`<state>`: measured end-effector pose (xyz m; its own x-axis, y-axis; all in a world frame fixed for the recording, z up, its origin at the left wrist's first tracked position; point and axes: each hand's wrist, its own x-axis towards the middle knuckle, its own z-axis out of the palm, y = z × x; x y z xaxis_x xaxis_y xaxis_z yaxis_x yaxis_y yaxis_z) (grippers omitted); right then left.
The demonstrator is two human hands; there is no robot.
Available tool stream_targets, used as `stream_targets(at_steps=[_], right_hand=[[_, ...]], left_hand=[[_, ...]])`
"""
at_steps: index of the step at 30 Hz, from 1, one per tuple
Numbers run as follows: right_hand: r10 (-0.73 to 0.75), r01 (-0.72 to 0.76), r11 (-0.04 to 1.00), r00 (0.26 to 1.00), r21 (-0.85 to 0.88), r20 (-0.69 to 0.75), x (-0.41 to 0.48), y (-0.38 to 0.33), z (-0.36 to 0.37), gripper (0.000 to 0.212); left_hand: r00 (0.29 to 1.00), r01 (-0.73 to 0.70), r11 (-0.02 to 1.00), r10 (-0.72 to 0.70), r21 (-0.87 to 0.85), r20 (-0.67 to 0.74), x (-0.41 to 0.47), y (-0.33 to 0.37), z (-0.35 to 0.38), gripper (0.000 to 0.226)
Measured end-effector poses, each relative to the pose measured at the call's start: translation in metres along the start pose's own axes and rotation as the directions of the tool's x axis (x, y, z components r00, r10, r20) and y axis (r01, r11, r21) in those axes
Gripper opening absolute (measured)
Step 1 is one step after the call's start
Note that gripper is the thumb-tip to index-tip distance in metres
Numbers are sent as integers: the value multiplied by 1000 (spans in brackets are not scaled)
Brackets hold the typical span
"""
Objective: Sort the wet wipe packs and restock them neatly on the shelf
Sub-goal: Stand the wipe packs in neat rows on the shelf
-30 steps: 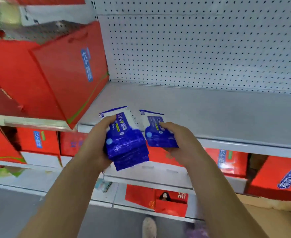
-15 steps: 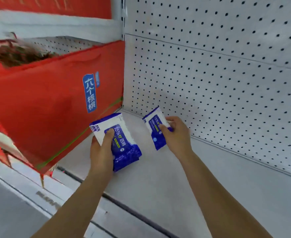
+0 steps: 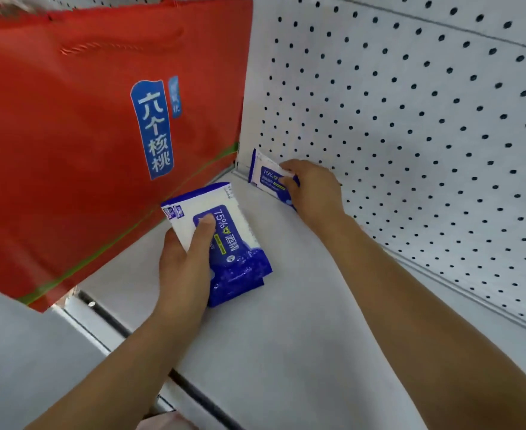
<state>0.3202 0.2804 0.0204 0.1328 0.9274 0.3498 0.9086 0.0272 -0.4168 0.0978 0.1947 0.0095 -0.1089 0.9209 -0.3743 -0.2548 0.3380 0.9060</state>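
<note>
- Far left, a red carton point(image 3: 84, 135) with a blue label stands on the shelf point(image 3: 286, 352) and walls off that side of the bay I am filling.
- Just beside its lower edge, my left grip point(image 3: 184, 268) is closed round a stack of wet wipe packs point(image 3: 233, 243). The thumb lies across the printed top face and the fingers are underneath, out of sight. I see more than one pack in the stack but cannot count them. Its near end is low over the shelf, and I cannot tell whether it rests there.
- Further right and deeper in, a single pack point(image 3: 266, 173) stands on its edge in the back corner. It is close to the red carton and against the rear wall.
- My right grip point(image 3: 314, 190) has that pack pinched at its right end, fingertips curled onto the face. It has not let go.
- Behind and to the right is the white pegboard back panel point(image 3: 410, 119). The shelf in front of it carries no packs that I can see.
- My reading is that the job is only starting. No pack sits on the shelf free of a hand, and the corner pack would be the first of the row. What is left is to release it squarely, then feed the stack in beside it, faces matching, working rightward along the back.
</note>
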Motion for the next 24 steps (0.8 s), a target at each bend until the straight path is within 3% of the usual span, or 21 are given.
stream_targets(at_steps=[4,9,11,15,18,21,23,24], right_hand=[[-50,48,997,998,-67,-27,10,4,7,31],[-191,168,932,981,-321,-43,17,10,16,17],[-219,195,902,976,-386,-18,19,12,19,24],[-237,232,894,971,-383,34,19,11,16,37],[-257,216,902,964,-373,-63,8,2,10,35],[-127,99,983,974,-153,-190,-16,-23,-1,32],[108,-94,985,990,147,-94,-36,-45,-13,32],[206,-203,933,978,296,19,-45,-55,-18,33]], left_hand=[[987,158,987,-159,-27,-12,21,10,4,48],[985,173,985,-173,0,0,34,17,17,51],[980,196,981,-196,14,26,40,21,23,53],[969,234,971,-237,48,73,47,25,28,55],[969,233,971,-236,45,77,47,20,24,57],[970,225,974,-227,31,91,45,18,26,54],[972,210,977,-212,37,105,43,19,29,50],[972,203,978,-206,36,110,42,18,30,46]])
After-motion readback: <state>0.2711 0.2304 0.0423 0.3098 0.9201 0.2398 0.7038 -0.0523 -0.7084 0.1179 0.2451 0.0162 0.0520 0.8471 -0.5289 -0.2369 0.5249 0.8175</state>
